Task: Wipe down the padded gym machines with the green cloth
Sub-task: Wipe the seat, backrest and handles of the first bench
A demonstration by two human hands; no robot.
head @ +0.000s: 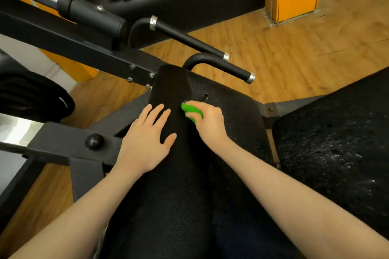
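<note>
Wood floor (284,48); right hand (207,121) grips green cloth (190,110) on pad (231,101).

left hand (147,139): flat, fingers spread, palm down | right hand (207,121): fingers curled in a closed grip | both forearms extended forward

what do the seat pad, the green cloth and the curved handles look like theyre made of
Seat pad: likely vinyl or faux leather, black with a pebbled, faintly shiny grain. Green cloth: soft fabric, bunched in the right hand; the weave is too small to tell. Curved handles: seemingly metal tube with matte black sleeves and shiny silver end caps.
</note>
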